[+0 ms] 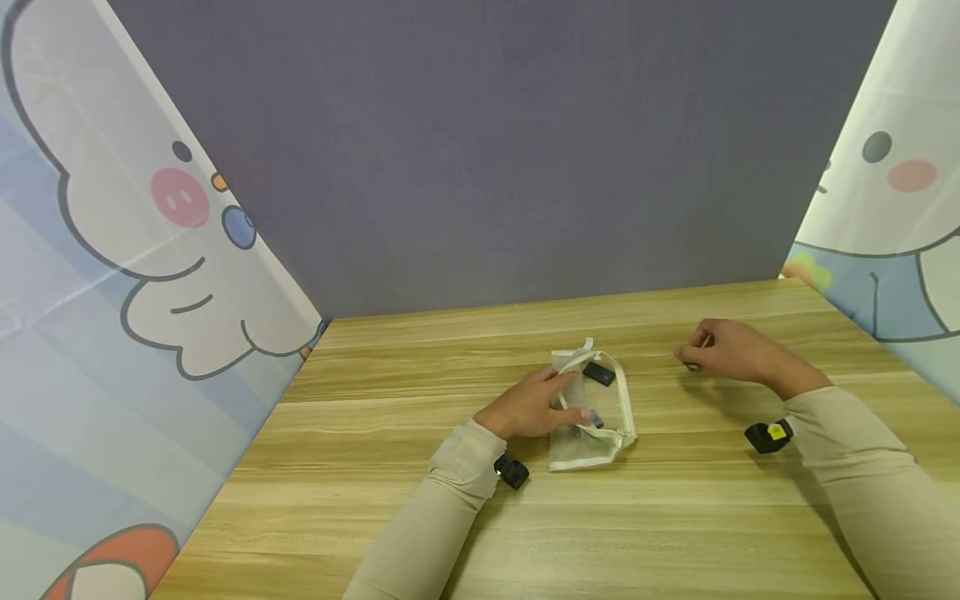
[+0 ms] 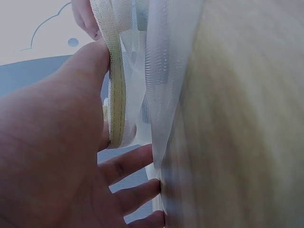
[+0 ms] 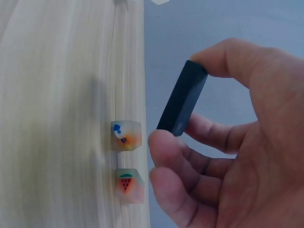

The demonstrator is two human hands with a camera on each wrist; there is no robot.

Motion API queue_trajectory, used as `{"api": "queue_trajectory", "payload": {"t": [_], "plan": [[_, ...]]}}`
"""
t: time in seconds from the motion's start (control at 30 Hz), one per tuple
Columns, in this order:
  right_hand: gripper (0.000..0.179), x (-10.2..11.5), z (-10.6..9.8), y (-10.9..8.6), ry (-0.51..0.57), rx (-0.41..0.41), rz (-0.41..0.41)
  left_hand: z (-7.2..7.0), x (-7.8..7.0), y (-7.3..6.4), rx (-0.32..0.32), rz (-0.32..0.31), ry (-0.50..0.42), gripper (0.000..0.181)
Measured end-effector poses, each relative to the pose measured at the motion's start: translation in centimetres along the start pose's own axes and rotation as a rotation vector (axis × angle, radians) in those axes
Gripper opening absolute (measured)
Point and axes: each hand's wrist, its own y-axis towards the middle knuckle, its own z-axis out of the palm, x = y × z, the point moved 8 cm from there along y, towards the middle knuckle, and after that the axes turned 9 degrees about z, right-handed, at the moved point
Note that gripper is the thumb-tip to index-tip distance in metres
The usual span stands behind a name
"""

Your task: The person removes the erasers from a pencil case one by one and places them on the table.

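Observation:
My left hand (image 1: 528, 406) holds the rim of a white mesh pouch (image 1: 630, 408) with a pale zip edge (image 2: 117, 95). The thumb and index finger are hooked at the opening; the other fingers stretch along its outside. Inside lie a black rectangular piece (image 1: 599, 372) and a smaller bluish-grey piece (image 1: 596, 418), partly covered by the thumb. To the right of the pouch, my right hand (image 1: 731, 350) pinches a small black rectangular block (image 3: 183, 99) between thumb and fingertips, raised off the table. What kind of block it is cannot be told.
Two small translucent cubes stand on the wooden table (image 1: 360, 467), one with a blue-and-orange picture (image 3: 126, 135), one with a watermelon slice (image 3: 129, 187). A grey panel (image 1: 510, 150) rises along the table's far edge. Cartoon-printed cloths (image 1: 75, 333) hang at both sides.

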Motion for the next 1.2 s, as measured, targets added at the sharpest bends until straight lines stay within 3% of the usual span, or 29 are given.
{"api": "queue_trajectory", "payload": {"t": [0.43,0.9,1.2], "plan": [[0.037,-1.0,0.0,-0.2,-0.099,0.025,0.047,0.0,0.0,0.0,0.002,-0.001,0.005,0.077],[0.037,-1.8,0.2,-0.6,-0.119,0.105,0.087,-0.1,-0.2,0.0,-0.004,0.006,0.004,0.077],[0.038,-2.2,0.1,-0.5,-0.156,0.108,0.097,-0.1,-0.1,-0.1,-0.005,0.006,-0.004,0.077]]}}
